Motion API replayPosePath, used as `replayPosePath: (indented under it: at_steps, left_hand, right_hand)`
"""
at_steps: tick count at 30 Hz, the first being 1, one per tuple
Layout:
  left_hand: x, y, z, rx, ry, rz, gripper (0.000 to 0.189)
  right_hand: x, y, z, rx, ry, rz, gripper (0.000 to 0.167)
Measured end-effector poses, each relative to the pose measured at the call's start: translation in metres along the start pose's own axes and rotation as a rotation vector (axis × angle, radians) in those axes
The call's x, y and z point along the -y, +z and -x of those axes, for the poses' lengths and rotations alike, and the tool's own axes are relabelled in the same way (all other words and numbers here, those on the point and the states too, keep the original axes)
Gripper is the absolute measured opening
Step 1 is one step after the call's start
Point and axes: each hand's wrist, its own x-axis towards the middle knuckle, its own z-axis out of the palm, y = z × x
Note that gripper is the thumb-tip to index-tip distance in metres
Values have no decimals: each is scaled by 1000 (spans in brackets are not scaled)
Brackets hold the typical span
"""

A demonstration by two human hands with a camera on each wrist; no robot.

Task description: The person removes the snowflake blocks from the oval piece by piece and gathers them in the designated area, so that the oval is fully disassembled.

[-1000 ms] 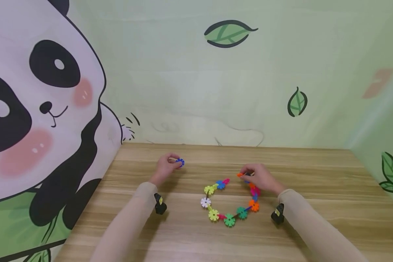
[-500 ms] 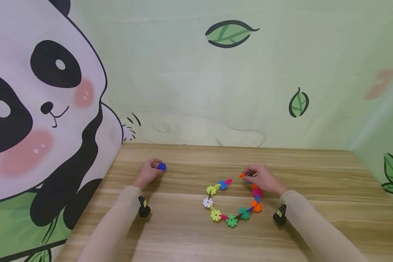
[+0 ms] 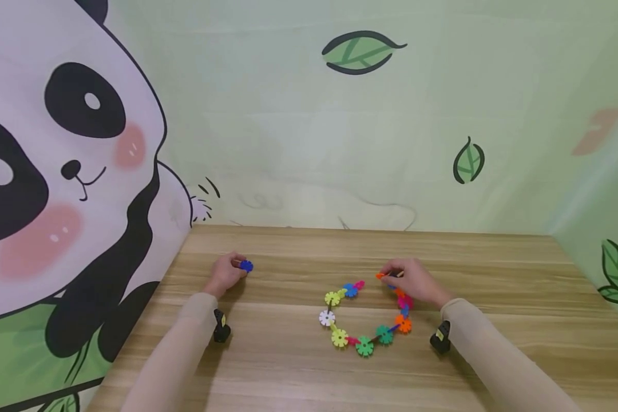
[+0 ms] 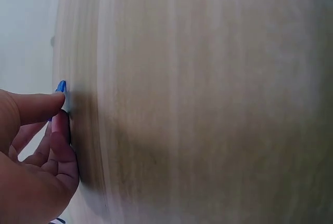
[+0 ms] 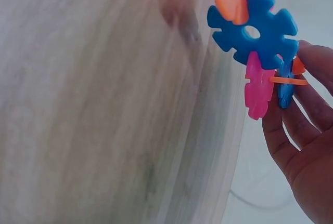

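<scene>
A dark blue snowflake disc (image 3: 246, 266) is pinched between the thumb and fingers of my left hand (image 3: 225, 273), low over the left part of the table. In the left wrist view only the edge of this blue disc (image 4: 61, 86) shows past the thumb. My right hand (image 3: 411, 279) pinches the orange end piece (image 3: 380, 276) of a chain of linked snowflake discs (image 3: 364, 346). This chain curves into a ring with a gap at its far side, between a pink piece (image 3: 359, 284) and the orange one. In the right wrist view, blue (image 5: 260, 29) and pink discs (image 5: 258, 89) hang beside my fingers.
The wooden table (image 3: 288, 377) runs back to a pale green wall (image 3: 288, 114) printed with leaves. A large panda picture (image 3: 98, 143) covers the left side. Both wrists carry small black cameras (image 3: 439, 337).
My left hand has moved left and slightly nearer with the blue disc, away from the chain. The right hand has stayed almost still at the chain's orange end.
</scene>
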Motion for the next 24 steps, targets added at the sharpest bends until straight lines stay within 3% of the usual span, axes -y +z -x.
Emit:
replayPosePath:
  at_steps: [9, 24]
  left_hand:
    - [4, 1, -4, -13, -1, -68, 34]
    - [5, 0, -5, -45, -2, -91, 40]
  right_hand:
    - [2, -3, 0, 1, 3, 8, 9]
    - [1, -1, 0, 5, 10, 8, 10]
